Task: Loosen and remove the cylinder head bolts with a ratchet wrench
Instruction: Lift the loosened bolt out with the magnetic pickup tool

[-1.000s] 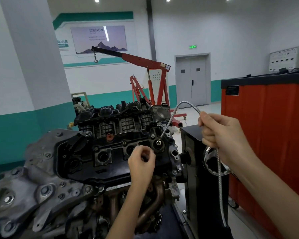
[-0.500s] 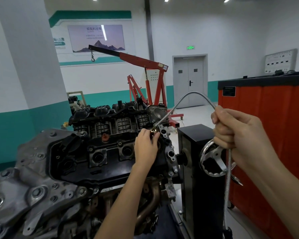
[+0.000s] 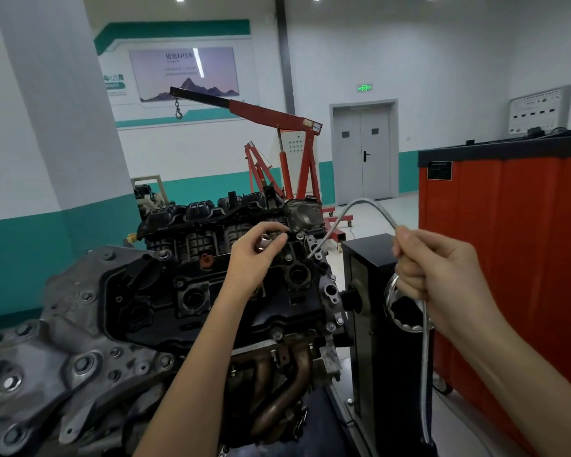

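Note:
A black engine (image 3: pixel 192 291) on a stand fills the lower left, with its cylinder head cover and round plug wells facing me. My left hand (image 3: pixel 257 252) is raised above the cover's far right end and pinches a small silvery bolt (image 3: pixel 263 243) between thumb and fingers. My right hand (image 3: pixel 442 278) is closed around a flexible metal pick-up wand (image 3: pixel 346 209). The wand arcs up and left, and its tip (image 3: pixel 310 255) hangs just above the right edge of the head. Its lower length dangles down past my wrist.
A black stand column (image 3: pixel 370 291) with a chrome handwheel (image 3: pixel 406 308) stands right of the engine. An orange tool cabinet (image 3: pixel 508 258) is at the far right. A red engine hoist (image 3: pixel 277 143) and a grey double door (image 3: pixel 365 153) are behind.
My left hand rose from the plug well, took the bolt off the wand's tip and now holds it higher and to the left. My right hand drew the wand back to the right.

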{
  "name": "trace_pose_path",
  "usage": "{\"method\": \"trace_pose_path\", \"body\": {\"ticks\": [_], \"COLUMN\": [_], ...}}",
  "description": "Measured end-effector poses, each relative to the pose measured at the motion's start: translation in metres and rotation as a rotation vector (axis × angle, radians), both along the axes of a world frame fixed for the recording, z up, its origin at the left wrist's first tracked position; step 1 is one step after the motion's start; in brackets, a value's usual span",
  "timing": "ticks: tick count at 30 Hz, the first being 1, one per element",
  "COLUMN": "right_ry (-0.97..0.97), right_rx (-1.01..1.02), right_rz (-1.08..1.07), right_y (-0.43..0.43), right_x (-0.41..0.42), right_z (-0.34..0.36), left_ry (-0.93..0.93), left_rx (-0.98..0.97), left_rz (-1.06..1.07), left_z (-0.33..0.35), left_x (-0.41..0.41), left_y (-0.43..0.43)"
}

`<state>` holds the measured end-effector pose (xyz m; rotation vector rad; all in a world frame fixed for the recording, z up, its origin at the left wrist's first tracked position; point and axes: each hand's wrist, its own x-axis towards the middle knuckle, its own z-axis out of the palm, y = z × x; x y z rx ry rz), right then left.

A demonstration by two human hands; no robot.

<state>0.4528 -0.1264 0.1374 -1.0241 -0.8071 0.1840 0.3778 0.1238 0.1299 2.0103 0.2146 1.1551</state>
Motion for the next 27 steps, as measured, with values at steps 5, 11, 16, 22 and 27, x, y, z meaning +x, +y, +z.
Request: {"method": "trace_pose_path", "body": {"ticks": [5,11,16,22,27], "right_ry": [0.017,-0.047,-0.142,-0.243,-0.21], "right_rx": [-0.087,-0.22,-0.342,-0.411,-0.367], "right_rz": [0.003,-0.097,-0.085,-0.246,-0.291], "right_y": [0.024,0.061,0.077,0.086,0.065], "right_x": [0.003,-0.001,-0.008,-0.013,-0.008], "right_z": [-0.025,-0.032,-0.022,-0.009,-0.003], "left_ry": [0.094,0.158,0.095,0.063,0.07], "left_rx": [0.136,0.188,0.166,0.167,0.012], "left_rz": [-0.133,-0.108,0.048,0.048,0.094], "left_z": [0.012,0.009,0.001,-0.006,-0.025], "left_x": [0.005,0.018,0.022,0.025,0.011], "left_y": [-0.016,-0.011,-0.01,-0.02,-0.005]}}
